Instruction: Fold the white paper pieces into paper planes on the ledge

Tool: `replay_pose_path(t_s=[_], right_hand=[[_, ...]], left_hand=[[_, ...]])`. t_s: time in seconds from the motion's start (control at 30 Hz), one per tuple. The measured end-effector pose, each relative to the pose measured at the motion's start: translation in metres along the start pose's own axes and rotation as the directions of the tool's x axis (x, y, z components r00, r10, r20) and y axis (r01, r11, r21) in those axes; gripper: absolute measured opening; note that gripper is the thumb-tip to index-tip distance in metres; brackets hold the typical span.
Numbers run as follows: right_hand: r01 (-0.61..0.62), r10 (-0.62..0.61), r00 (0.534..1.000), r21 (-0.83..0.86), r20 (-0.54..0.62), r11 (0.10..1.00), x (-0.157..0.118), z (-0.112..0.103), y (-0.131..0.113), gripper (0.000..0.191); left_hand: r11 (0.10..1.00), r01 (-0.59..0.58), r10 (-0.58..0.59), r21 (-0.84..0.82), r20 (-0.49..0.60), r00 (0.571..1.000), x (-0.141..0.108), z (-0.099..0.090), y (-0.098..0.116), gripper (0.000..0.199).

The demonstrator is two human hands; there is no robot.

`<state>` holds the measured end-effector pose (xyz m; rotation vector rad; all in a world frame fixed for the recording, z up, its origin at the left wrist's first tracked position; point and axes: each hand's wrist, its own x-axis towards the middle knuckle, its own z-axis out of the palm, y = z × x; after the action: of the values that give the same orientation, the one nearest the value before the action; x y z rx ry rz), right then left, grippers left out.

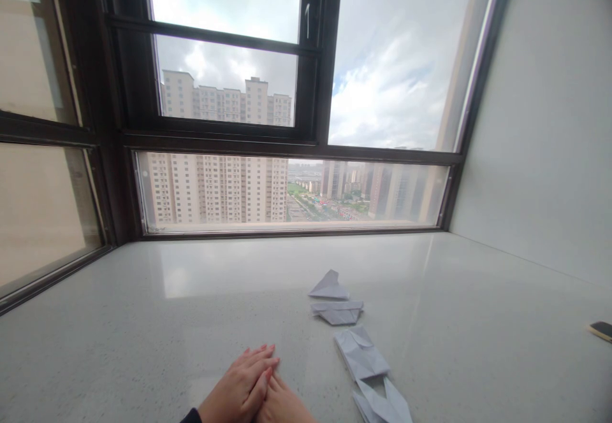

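Observation:
My left hand (239, 385) lies over my right hand (284, 404) at the bottom of the view, left of centre. The left fingers are stretched out and rest close together, with the thumb across the back of the right hand. Under them, the right fingers are hidden. To the right of my hands, several folded white papers form a slanting row: a pointed piece (329, 285), a boat-like piece (338, 312), a squarish piece (363, 353) and a pronged piece (385, 402) cut off by the bottom edge.
The papers lie on a pale speckled, glossy surface (143, 327). Dark-framed windows (229, 139) stand behind it, with tall buildings outside. A white wall (540, 155) rises on the right. A small dark object with a light edge (601, 330) lies at the far right.

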<state>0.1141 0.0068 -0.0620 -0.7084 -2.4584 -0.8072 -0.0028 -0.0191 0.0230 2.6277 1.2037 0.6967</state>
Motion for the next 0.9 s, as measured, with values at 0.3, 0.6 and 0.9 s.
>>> replay_pose_path(t_s=[0.3, 0.6, 0.9], right_hand=[[0.003, -0.003, 1.000, -0.003, -0.002, 1.000, -0.0001, 0.0012, -0.0004, 0.043], [0.018, -0.018, 1.000, 0.017, -0.004, 1.000, -0.0002, -0.0002, 0.0013, 0.044], [-0.020, 0.019, 1.000, 0.017, 0.007, 1.000, 0.0009, -0.0016, -0.0016, 0.041]], left_hand=[[1.000, 0.003, -0.003, 0.008, 0.005, 1.000, -0.0007, -0.0002, -0.0002, 0.033], [1.000, -0.016, 0.015, -0.018, -0.030, 0.999, -0.0007, 0.0010, -0.0007, 0.032], [0.998, -0.052, 0.053, 0.019, -0.052, 0.997, -0.0009, 0.0002, -0.0008, 0.031]])
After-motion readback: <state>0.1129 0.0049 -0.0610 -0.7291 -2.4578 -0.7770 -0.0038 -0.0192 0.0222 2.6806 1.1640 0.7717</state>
